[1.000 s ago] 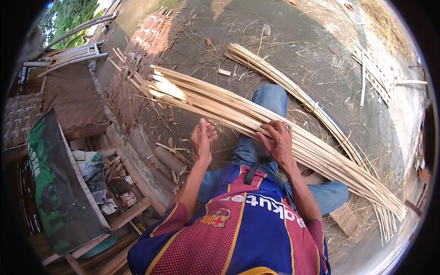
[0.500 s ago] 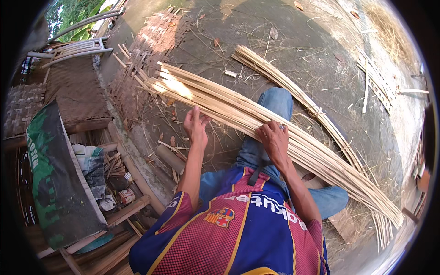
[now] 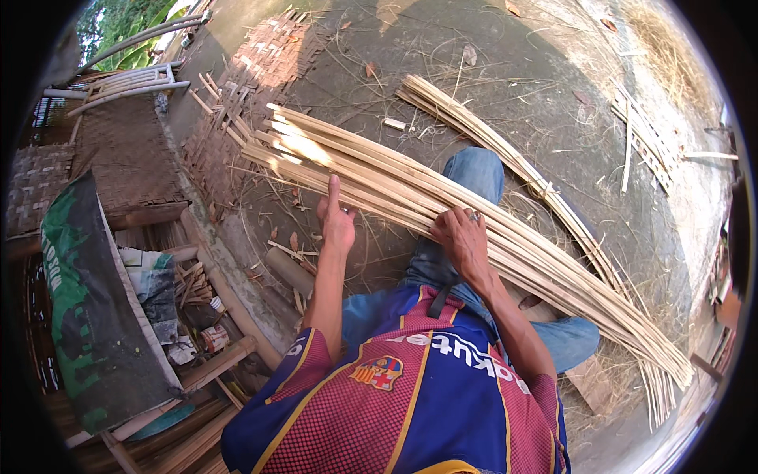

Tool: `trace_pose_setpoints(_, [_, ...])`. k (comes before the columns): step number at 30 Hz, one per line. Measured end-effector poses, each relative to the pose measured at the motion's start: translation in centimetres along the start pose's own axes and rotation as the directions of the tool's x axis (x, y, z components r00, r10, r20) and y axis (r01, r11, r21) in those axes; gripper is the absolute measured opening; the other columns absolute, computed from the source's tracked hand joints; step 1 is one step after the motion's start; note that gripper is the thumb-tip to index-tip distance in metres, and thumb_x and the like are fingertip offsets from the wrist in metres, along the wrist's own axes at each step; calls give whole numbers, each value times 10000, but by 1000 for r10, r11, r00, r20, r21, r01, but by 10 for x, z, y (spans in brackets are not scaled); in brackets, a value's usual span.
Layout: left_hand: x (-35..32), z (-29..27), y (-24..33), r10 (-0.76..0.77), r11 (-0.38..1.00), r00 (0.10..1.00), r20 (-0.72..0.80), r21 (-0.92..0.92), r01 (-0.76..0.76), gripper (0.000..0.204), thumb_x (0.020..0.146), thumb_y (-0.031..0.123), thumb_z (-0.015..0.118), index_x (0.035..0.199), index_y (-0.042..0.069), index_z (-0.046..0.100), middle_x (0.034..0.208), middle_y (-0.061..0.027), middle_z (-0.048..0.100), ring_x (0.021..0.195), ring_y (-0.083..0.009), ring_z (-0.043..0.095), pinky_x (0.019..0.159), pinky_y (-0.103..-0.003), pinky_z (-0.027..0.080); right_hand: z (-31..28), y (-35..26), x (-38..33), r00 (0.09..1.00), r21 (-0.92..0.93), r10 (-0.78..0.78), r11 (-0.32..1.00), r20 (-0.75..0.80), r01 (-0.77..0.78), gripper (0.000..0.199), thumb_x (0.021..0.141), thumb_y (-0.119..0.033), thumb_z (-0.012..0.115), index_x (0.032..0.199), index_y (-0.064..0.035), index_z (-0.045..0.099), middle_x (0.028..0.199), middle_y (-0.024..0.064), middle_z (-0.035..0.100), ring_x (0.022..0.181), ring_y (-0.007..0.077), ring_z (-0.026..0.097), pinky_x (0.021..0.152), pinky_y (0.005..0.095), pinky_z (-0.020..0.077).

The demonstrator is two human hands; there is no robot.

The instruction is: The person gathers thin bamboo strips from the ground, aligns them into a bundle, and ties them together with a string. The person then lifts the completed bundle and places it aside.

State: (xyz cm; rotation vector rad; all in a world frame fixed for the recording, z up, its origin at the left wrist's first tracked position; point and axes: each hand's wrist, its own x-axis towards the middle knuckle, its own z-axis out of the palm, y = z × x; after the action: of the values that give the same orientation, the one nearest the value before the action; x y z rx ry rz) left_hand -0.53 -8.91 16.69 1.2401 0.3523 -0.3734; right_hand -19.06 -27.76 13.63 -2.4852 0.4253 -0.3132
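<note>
A long bundle of pale bamboo strips [image 3: 379,174] lies slantwise across my lap, from the upper left down to the lower right. My right hand [image 3: 463,243], a ring on one finger, is closed over the bundle's near edge around its middle; its fingertips are partly hidden. Farther left, my left hand [image 3: 337,221] points its index finger up against the near strips, the other fingers loosely bent. It does not appear to grip anything. Some strip ends at the far left fan apart, lit by a patch of sun.
Beyond my knee lies a second, tied bundle of strips [image 3: 489,146]. A woven bamboo mat [image 3: 264,71] is at the upper left. Left of me stands a bamboo frame [image 3: 229,304] with a dark green sheet [image 3: 106,316]. Loose slats [image 3: 643,142] lie at the right.
My left index finger has stretched upward onto the near strips. My right hand has shifted slightly left along the edge. The bundle stays nearly in place.
</note>
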Motion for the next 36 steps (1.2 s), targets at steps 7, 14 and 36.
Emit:
trace_pose_setpoints(7, [16,-18,-14,-86,978,991,104,-180,104,380,927,260,741,1203,56,577,1195,-64,603,1153,-222,572,984,-400,485,-5,-10,5,995,98,-11,995,-103,21,159,905,-242,687,1022,-133,688,1008,65,618,938,263,596,797,434,432])
trace_pose_setpoints(14, [19,-33,-12,-107,927,958,265,-321,192,164,941,180,659,1040,60,608,1132,-68,614,1114,-257,610,1012,-408,510,15,-23,16,975,-11,-169,986,-144,169,251,860,-222,690,1105,-169,686,1059,21,621,975,240,605,885,419,407])
trace_pose_setpoints(36, [2,-20,-11,-114,933,969,219,-312,180,536,992,371,669,1415,89,498,1303,-84,596,1217,-225,568,1046,-420,485,13,-57,46,984,175,180,969,-5,-177,248,898,-333,738,865,-89,703,876,94,639,881,301,600,842,452,389])
